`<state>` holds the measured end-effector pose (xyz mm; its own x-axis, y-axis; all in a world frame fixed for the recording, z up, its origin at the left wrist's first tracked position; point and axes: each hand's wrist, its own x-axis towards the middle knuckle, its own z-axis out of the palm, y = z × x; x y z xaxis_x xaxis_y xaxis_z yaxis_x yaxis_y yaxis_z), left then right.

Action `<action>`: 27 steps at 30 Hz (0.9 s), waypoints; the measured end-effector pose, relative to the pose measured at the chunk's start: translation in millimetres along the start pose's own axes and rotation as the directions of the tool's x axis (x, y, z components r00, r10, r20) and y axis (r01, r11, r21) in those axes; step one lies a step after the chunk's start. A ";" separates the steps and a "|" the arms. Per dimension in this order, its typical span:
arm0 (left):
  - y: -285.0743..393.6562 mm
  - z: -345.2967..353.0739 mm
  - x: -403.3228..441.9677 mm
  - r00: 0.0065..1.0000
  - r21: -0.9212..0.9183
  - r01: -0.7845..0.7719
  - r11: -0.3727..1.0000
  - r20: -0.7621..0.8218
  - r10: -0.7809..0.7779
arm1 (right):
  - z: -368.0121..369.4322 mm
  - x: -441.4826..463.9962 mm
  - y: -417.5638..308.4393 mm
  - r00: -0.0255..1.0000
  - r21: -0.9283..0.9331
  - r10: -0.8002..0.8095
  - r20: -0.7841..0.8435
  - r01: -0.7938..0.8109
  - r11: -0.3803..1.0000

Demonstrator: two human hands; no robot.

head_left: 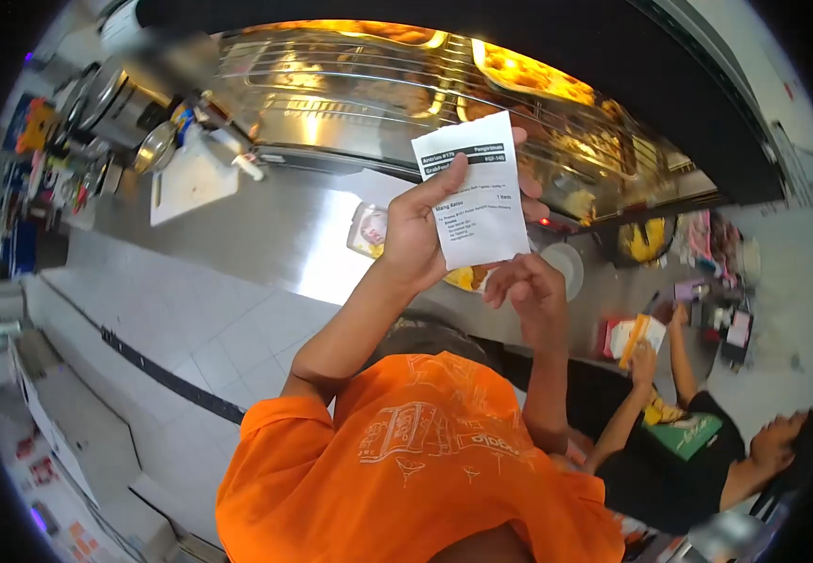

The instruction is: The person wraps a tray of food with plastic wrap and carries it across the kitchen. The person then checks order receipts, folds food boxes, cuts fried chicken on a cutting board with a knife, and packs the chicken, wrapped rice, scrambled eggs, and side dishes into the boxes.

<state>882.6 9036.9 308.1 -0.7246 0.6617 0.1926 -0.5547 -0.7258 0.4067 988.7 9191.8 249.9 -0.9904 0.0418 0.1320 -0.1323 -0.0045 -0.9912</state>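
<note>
My left hand [414, 230] is closed on a white printed receipt [482, 220], thumb across its front and fingers behind it. The receipt is held up above the steel counter, its print facing me. Just below its lower right corner is my right hand [530, 286], fingers loosely bent and apart, with nothing seen in them. Partly hidden behind the receipt and hands, yellow and brown food [466, 279] lies on the counter. An open takeaway box [369, 230] stands left of my left hand. A round pale lid or dish [568, 270] lies beyond my right hand.
A lit food warmer with wire racks [331, 98] and trays of fried food [538, 70] runs along the back. At left are a white cutting board [195, 192] and a metal bowl [156, 147]. At right, a co-worker in black [651, 450] handles a red-and-white box [624, 338].
</note>
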 end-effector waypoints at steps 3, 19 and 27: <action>-2.3 -3.4 3.8 0.999 -0.014 0.038 0.999 0.039 -0.038 | 39.4 4.3 -21.5 0.995 0.176 -0.001 -0.104 0.020 0.984; -4.3 -25.9 -0.9 0.980 -0.124 0.198 0.972 0.046 -0.194 | 59.9 -2.0 -5.3 0.935 0.148 0.216 -0.282 -0.180 0.972; -41.8 -57.2 -28.9 0.944 0.223 0.199 0.954 -0.307 -0.125 | 40.4 -26.4 28.9 0.921 -0.399 0.067 -0.383 -0.230 0.888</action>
<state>903.4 9037.4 234.5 -0.7398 0.6575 -0.1428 -0.5821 -0.5192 0.6257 1009.3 9150.1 218.2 -0.9057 0.4208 0.0516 0.1268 0.3851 -0.9141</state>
